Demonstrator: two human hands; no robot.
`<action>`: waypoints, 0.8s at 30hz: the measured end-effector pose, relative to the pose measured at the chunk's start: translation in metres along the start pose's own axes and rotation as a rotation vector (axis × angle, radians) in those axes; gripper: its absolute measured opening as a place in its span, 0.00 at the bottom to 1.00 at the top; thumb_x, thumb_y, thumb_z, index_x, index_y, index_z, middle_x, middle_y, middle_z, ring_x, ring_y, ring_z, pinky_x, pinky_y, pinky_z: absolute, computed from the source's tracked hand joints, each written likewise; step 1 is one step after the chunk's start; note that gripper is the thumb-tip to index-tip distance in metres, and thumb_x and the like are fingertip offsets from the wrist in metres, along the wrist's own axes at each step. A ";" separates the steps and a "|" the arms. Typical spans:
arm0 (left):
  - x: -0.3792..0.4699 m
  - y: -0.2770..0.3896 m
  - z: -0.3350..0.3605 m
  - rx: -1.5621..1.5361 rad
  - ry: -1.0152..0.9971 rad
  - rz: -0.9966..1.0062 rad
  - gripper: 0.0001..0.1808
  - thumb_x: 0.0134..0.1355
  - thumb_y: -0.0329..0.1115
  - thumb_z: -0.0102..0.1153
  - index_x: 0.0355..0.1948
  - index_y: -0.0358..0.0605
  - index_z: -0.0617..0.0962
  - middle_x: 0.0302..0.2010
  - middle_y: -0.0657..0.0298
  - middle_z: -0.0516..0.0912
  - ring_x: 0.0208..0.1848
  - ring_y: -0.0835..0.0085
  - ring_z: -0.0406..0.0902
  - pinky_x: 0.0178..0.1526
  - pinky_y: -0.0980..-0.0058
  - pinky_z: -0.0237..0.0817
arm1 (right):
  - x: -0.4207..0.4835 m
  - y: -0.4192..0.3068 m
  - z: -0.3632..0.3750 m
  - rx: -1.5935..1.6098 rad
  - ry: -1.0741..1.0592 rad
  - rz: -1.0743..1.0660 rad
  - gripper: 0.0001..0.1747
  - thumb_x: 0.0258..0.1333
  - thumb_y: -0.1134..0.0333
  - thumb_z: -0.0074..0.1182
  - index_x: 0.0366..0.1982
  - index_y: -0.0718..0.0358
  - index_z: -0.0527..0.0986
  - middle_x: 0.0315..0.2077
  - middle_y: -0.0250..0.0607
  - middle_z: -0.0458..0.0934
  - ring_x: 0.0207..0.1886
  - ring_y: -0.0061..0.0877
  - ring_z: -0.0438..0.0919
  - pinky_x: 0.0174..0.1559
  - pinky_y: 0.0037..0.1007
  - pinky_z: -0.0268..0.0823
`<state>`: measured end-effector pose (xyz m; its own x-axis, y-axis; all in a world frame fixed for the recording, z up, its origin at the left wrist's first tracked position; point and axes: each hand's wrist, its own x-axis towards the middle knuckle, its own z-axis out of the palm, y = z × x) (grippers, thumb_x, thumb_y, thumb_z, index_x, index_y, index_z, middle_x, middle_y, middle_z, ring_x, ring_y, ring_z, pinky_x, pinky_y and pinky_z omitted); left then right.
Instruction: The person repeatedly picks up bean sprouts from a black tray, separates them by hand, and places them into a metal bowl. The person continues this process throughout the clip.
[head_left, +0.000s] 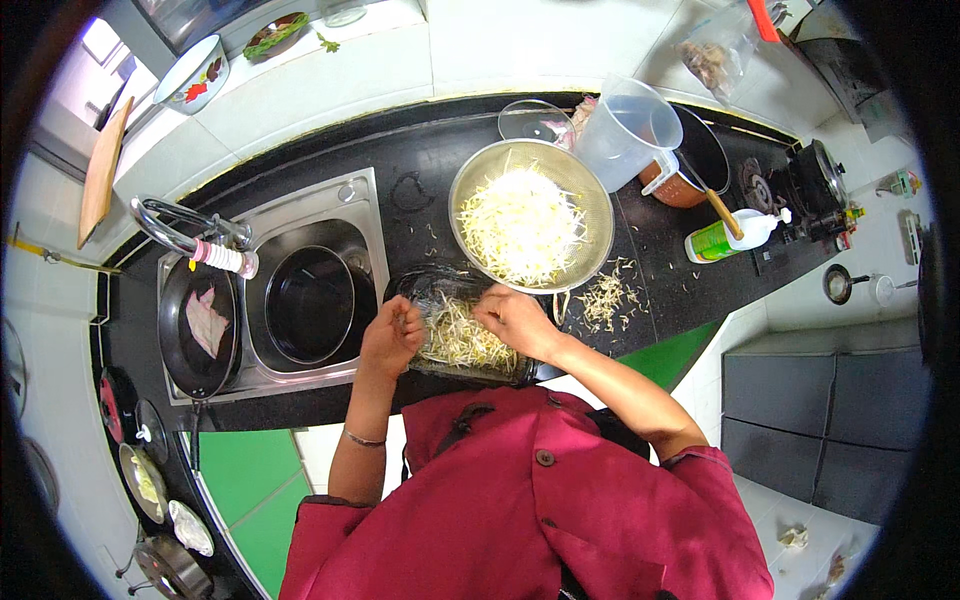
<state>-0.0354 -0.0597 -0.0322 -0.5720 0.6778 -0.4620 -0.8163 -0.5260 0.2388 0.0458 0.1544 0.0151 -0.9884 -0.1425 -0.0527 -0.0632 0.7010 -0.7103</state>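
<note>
Bean sprouts lie heaped on a dark plastic bag right in front of me. At the heap's left edge is my left hand, its fingers curled; whether a sprout is between them is hidden. My right hand is over the heap's upper right, with thumb and fingertips drawn together; what they pinch is too small to tell. Just beyond it, a metal mesh strainer holds a mound of paler sprouts. Sprout trimmings are scattered on the black counter to the right of the strainer.
On the left, a steel double sink holds a frying pan with a cloth and a dark round pan. A plastic measuring jug, a pot and a detergent bottle stand at the right, before the gas stove.
</note>
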 end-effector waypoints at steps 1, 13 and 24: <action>-0.004 0.002 0.001 0.008 0.037 -0.012 0.13 0.62 0.39 0.43 0.21 0.48 0.66 0.17 0.70 0.60 0.18 0.80 0.57 0.18 0.85 0.51 | 0.000 0.005 0.006 -0.031 -0.059 0.141 0.10 0.51 0.64 0.48 0.34 0.59 0.76 0.39 0.47 0.74 0.40 0.41 0.74 0.42 0.35 0.67; -0.017 -0.009 0.014 0.239 0.069 0.004 0.19 0.65 0.45 0.38 0.20 0.48 0.63 0.14 0.69 0.60 0.13 0.81 0.55 0.13 0.84 0.47 | 0.023 0.021 0.057 -0.090 -0.051 0.090 0.10 0.48 0.65 0.51 0.34 0.60 0.73 0.30 0.43 0.74 0.33 0.37 0.76 0.35 0.35 0.67; -0.011 -0.015 0.016 0.319 0.067 -0.046 0.20 0.65 0.46 0.37 0.18 0.50 0.62 0.14 0.71 0.59 0.13 0.83 0.54 0.12 0.87 0.45 | 0.018 -0.001 0.060 -0.323 -0.016 0.286 0.15 0.47 0.60 0.53 0.36 0.59 0.71 0.32 0.45 0.74 0.37 0.39 0.75 0.36 0.36 0.68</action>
<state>-0.0184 -0.0513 -0.0166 -0.5357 0.6562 -0.5314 -0.8316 -0.3008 0.4669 0.0359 0.1096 -0.0274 -0.9702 0.0801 -0.2285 0.1704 0.8964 -0.4091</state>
